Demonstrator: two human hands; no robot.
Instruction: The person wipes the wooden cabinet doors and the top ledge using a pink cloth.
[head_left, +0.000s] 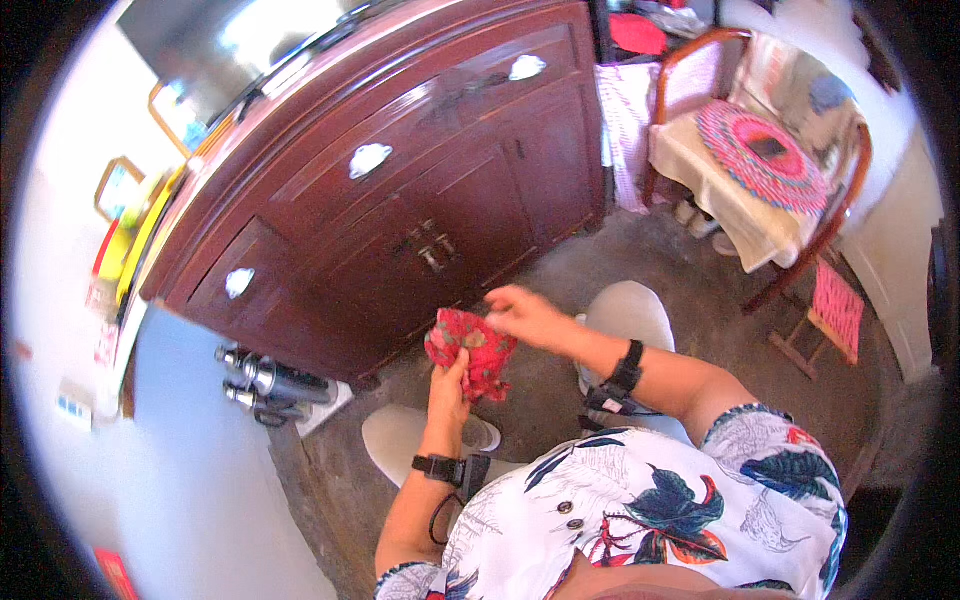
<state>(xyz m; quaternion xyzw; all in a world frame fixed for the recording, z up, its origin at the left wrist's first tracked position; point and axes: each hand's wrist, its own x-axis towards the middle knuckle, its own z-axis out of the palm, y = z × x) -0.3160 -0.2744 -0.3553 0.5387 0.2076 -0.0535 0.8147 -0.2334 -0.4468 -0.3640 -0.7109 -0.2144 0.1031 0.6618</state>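
My left hand (448, 384) grips a crumpled red cloth piece (487, 364) with a small dark pattern, its thumb pressed on the near side. A tan spot shows near the middle of the cloth, and its lower edge looks ruffled. Close to the cloth's upper right edge is my right hand (520, 313), with the fingers bent and the thumb side turned to the cloth. Whether a thin thing is pinched between those fingers is too blurred to tell. Both hands are above my knees, in front of a dark red-brown wooden cabinet (480, 180).
Black and silver flasks (277, 381) stand on the floor by the cabinet's left end. To the right is a wooden armchair (862, 169) bearing a round braided mat (795, 176). A low folding stool (836, 311) with a pink woven seat stands nearer me.
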